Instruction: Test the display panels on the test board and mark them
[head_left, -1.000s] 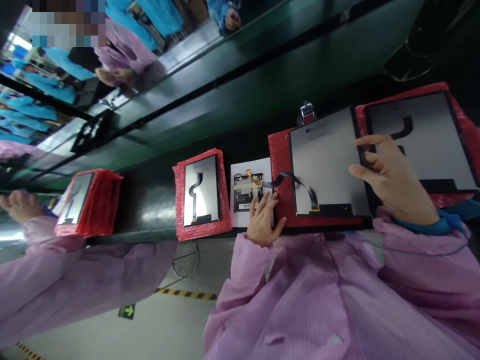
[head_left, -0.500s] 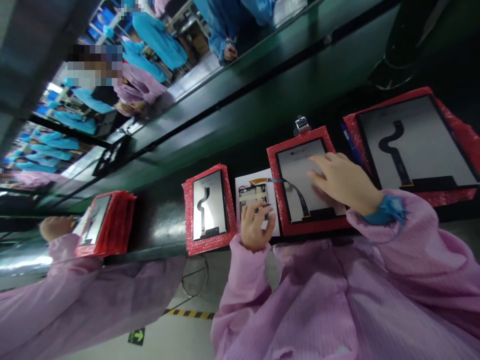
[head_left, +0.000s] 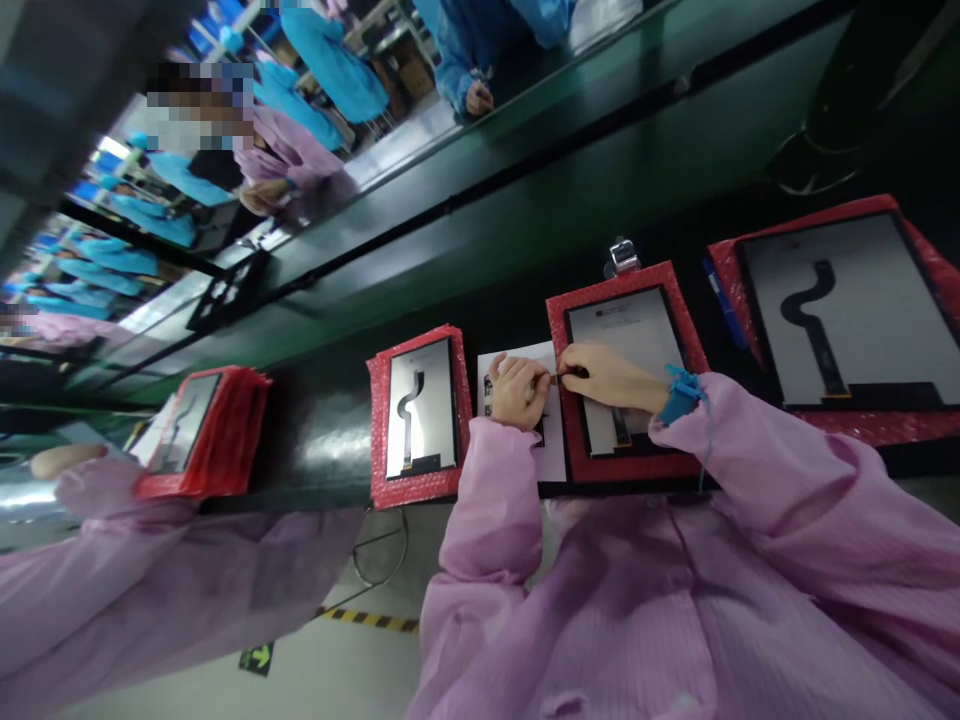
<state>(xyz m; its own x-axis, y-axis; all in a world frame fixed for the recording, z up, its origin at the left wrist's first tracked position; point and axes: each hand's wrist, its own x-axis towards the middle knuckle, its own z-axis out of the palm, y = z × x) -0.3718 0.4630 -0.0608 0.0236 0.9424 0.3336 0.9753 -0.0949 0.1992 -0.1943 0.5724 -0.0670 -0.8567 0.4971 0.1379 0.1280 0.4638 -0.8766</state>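
A display panel (head_left: 630,335) lies face down on red bubble wrap (head_left: 562,400) in front of me. Its flex cable (head_left: 621,425) runs left toward a small circuit board on a white sheet (head_left: 559,460). My left hand (head_left: 516,392) is curled over that board, fingers bent, covering most of it. My right hand (head_left: 607,375) reaches across the panel and pinches the end of the flex cable at the panel's left edge, fingertips almost touching my left hand. A blue strap (head_left: 679,393) is on my right wrist.
Another panel on red wrap (head_left: 417,418) lies to the left, a larger one (head_left: 847,310) to the right. A neighbour's pink sleeve (head_left: 150,580) and a stack of red-wrapped panels (head_left: 201,435) are at far left. A metal clip (head_left: 621,257) sits behind my panel. A green conveyor (head_left: 525,200) runs beyond.
My right hand came off the flat back of the panel and moved left to pinch the cable end. My left hand curled tighter over the small board.
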